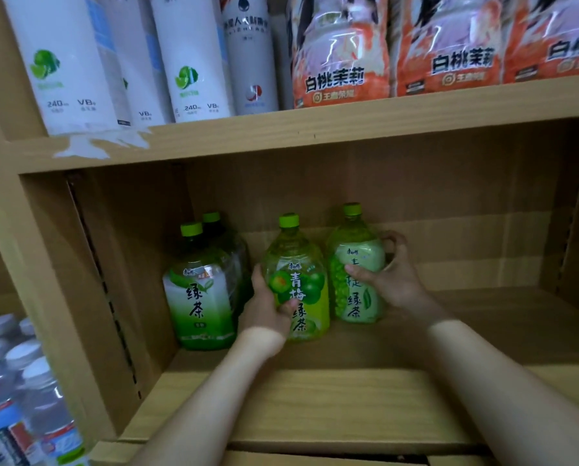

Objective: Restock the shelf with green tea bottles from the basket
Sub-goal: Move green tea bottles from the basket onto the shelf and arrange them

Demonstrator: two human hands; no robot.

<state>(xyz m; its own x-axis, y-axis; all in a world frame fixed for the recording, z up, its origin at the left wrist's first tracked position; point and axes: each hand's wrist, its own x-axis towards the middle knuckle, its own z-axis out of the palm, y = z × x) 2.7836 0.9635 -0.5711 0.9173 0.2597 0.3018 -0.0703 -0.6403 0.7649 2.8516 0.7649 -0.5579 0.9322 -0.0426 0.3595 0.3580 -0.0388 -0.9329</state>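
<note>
1. Head view, where the bottles are: two green tea bottles are standing upright side by side on the lower shelf [332,398], left of its middle and set well back from its front edge. The plum-label bottle [298,264] is sitting slightly nearer the front edge. The pale-label bottle [360,258] is standing just to its right, close against it.
2. Head view, the grip: the left hand [266,311] is gripping the plum-label bottle low on its left flank, with the thumb lying across the label and the fingers hidden behind. The right hand [395,280] is gripping the pale-label bottle from its right side, thumb on the label front and fingers curling round the back.
3. Head view, handling, as a judgement: both bottles are looking full, so they are probably weighing fairly heavy. The thin plastic walls are likely giving a little under a squeeze, and the glossy labels may be slippery. The broad belly, where both hands are sitting, is offering the surest hold.
4. Head view, neighbours: a dark-label bottle [200,304] is standing near the shelf's left wall, just beside the left hand, with a rear bottle [219,237] behind it. The basket is not showing.
</note>
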